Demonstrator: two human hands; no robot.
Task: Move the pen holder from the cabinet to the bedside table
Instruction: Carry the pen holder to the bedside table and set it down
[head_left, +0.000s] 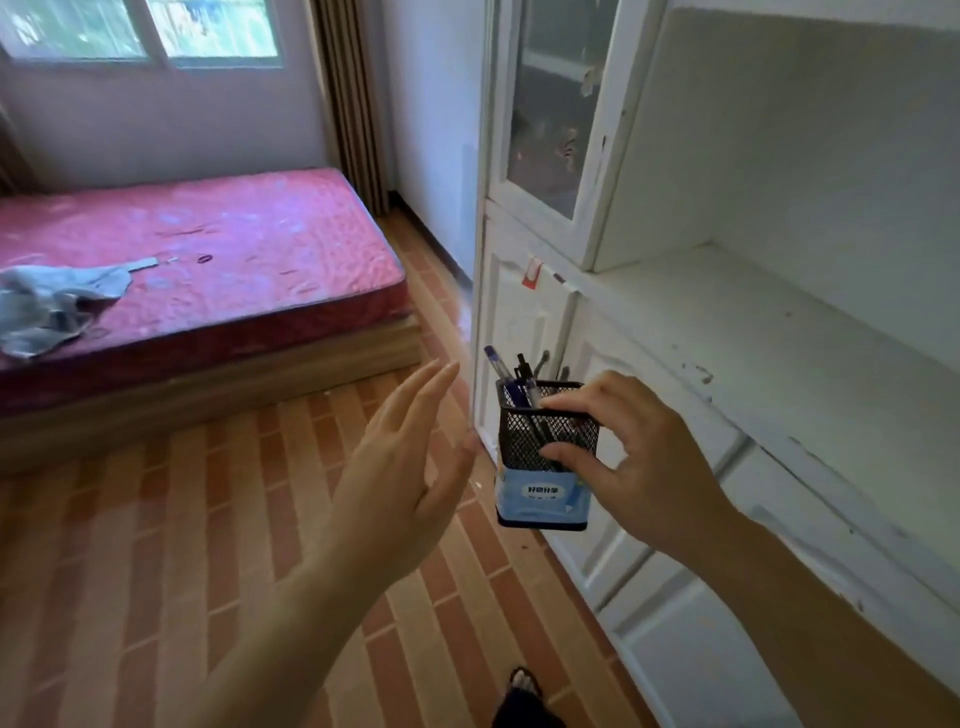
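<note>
- My right hand (639, 462) pinched the pen holder (543, 457), clear of the cabinet (753, 322); my left hand (405, 467) was spread, empty.
- Next, I judged, carry it upright; no bedside table showed.

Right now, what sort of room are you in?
Most likely a bedroom: a bed with a bare pink mattress, a curtained window, and a white cabinet beside the pen holder.

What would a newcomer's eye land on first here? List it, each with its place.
First, the black mesh pen holder, held in mid-air by the right hand in front of the white cabinet. The left hand hangs open beside it. Far left lies a pink mattress with grey cloth on it.
</note>
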